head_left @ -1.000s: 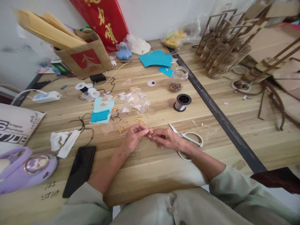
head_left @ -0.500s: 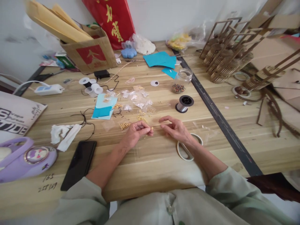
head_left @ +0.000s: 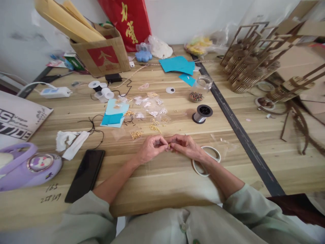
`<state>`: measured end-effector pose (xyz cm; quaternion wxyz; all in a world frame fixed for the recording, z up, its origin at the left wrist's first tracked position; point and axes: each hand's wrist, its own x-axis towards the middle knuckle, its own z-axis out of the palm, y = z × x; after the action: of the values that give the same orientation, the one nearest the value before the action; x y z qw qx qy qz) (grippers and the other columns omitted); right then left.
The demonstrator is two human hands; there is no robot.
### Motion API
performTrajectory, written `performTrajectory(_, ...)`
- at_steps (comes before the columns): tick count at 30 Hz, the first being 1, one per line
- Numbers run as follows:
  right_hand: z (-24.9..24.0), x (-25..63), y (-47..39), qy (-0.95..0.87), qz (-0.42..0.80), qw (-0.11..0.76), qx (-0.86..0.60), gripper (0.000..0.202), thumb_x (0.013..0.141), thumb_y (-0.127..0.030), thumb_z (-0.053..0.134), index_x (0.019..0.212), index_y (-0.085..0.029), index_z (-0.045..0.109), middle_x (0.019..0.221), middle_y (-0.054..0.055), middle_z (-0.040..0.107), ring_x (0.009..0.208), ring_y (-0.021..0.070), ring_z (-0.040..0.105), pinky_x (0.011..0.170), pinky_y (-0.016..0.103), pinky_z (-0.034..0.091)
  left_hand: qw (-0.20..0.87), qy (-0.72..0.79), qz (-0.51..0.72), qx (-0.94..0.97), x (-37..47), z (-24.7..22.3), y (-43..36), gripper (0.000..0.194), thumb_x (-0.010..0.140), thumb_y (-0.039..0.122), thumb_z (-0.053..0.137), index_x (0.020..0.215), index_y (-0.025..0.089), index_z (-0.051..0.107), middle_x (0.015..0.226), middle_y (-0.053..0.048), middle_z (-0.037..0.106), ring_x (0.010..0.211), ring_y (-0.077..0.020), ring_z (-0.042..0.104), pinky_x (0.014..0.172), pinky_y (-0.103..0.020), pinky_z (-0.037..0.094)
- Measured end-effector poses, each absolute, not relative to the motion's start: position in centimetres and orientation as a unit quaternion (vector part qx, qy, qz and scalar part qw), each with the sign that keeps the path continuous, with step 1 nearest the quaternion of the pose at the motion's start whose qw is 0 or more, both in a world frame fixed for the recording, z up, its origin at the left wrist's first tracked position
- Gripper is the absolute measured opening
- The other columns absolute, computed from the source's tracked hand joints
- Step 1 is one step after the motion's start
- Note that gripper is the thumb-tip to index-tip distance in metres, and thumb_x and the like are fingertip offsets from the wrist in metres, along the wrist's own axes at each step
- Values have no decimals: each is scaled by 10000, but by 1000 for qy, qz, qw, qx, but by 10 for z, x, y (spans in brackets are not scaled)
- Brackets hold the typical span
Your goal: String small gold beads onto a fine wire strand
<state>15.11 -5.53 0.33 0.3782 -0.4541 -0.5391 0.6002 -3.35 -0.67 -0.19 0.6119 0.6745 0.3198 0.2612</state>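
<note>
My left hand [head_left: 151, 149] and my right hand [head_left: 186, 146] meet over the table, thumb and forefinger of each pinched together. Between their fingertips shows a small gold bead [head_left: 169, 145], its exact shape too small to make out. A thin clear thread [head_left: 146, 168] hangs below my left hand. Just beyond the hands lie a heap of gold beads [head_left: 136, 135] and a scatter of gold pieces [head_left: 154, 127]. Under my right wrist is a white ring-shaped roll [head_left: 216, 151], partly covered by the forearm.
A spool of fine wire [head_left: 202, 114] and a glass jar [head_left: 203, 83] of dark beads stand to the right. Small clear bags [head_left: 152, 105] and blue paper [head_left: 113, 118] lie ahead. A black phone [head_left: 85, 176] is at the left; wooden baskets [head_left: 243, 71] stand far right.
My right hand has moved left and closed its fingers at the gold bead, meeting my left hand. My left hand has shifted slightly right. The view has moved a little.
</note>
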Motion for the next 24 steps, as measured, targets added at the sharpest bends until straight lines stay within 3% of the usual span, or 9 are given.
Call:
performTrajectory(9, 0, 154, -52, -536, 637, 349, -431, 381, 859, -362, 552, 1145, -112, 582, 686, 24, 638, 524, 82, 562, 452, 178, 425, 386, 223, 365, 817, -34, -1, -16, 55, 804, 114, 571, 785, 154, 603, 773, -46, 670, 736, -133, 634, 716, -259, 503)
performTrajectory(13, 0, 154, -50, -526, 681, 326, -391, 333, 829, -366, 592, 1041, -112, 630, 733, 33, 645, 565, 81, 575, 470, 175, 445, 335, 189, 395, 834, -35, -7, -18, 93, 804, 83, 560, 836, 161, 599, 824, -62, 672, 800, -142, 639, 735, -267, 510)
performTrajectory(17, -4, 154, -48, -498, 688, 350, -396, 315, 783, -375, 645, 935, -99, 642, 727, 36, 656, 567, 80, 586, 482, 175, 461, 337, 213, 390, 830, -35, -5, -17, 76, 807, 109, 564, 831, 169, 604, 841, -68, 677, 818, -151, 642, 751, -278, 509)
performTrajectory(24, -8, 154, -49, -486, 681, 366, -407, 331, 762, -393, 667, 917, -102, 636, 726, 44, 683, 570, 95, 632, 494, 181, 488, 428, 296, 370, 770, -32, 2, -19, 34, 789, 189, 613, 761, 173, 625, 822, -62, 693, 810, -171, 653, 782, -299, 506)
